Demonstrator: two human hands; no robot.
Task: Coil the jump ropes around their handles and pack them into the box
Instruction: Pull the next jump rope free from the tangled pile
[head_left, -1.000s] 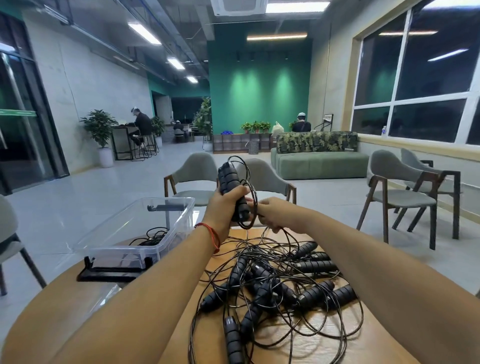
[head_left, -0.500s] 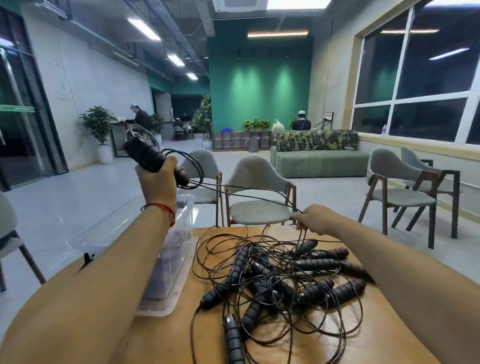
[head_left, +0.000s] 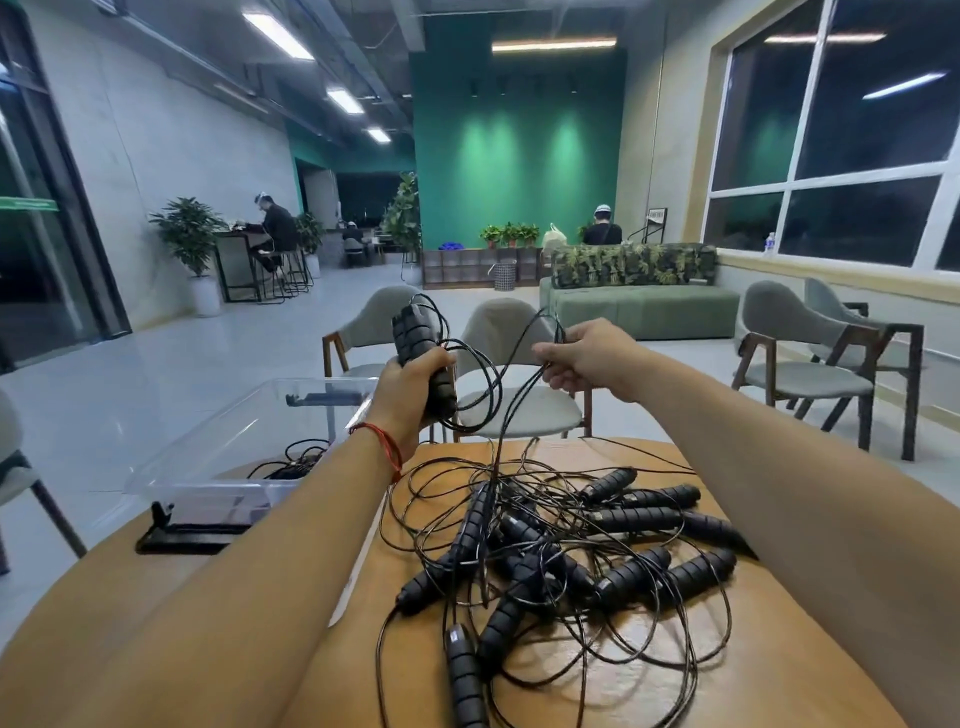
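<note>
My left hand (head_left: 410, 387) grips a pair of black jump rope handles (head_left: 418, 345) held upright above the table's far edge. Their thin black cord (head_left: 485, 389) loops to the right, where my right hand (head_left: 582, 361) pinches it at about the same height. From there the cord drops into a tangled pile of jump ropes (head_left: 561, 551) with several black ribbed handles on the round wooden table (head_left: 779, 649). A clear plastic box (head_left: 228, 457) stands at the left with one coiled rope (head_left: 293, 462) inside.
The box's black-clipped lid (head_left: 182, 535) lies under or beside it at the table's left edge. Grey chairs (head_left: 514, 364) stand just beyond the table, more chairs at right. A green sofa, plants and seated people are far back.
My left hand swung out left over the box with the handles, then came back to centre. My right hand slid along the cord and rose, drawing a loop clear of the pile.
</note>
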